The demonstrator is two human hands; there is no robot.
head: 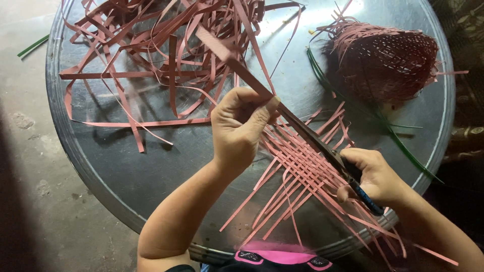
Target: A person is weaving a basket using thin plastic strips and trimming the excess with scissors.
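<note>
Head view, looking down on a round metal tray [151,166] that filled most of the frame, set on a grey concrete floor [30,151] visible along the left edge.

Left hand [239,126], centre of frame: fingers curled closed, thumb and forefinger pinching a long pink strip [222,50] that ran from the hand up toward the upper middle of the frame. The strip was held taut and raised off the tray.

Right hand [373,176], lower right of centre: clenched around the dark handles of a pair of scissors [322,146]. A blue part of the handle stuck out below the hand. The blades pointed up-left, lying along the pink strip just beside the left thumb; whether the blades were parted or closed could not be told, as they ran edge-on with the strip.

Beneath both hands, lower centre to lower right: a flat woven mat [302,166] of pink strips, loose ends fanning out over the tray rim.

Upper left to upper middle: a tangled heap of loose pink strips [161,45] on the tray.

Upper right: a finished-looking pink woven basket [388,60], lying on its side, with a few thin green strips [403,146] trailing from near it toward the right rim.

One green strip [33,46] lay on the floor at upper left.
</note>
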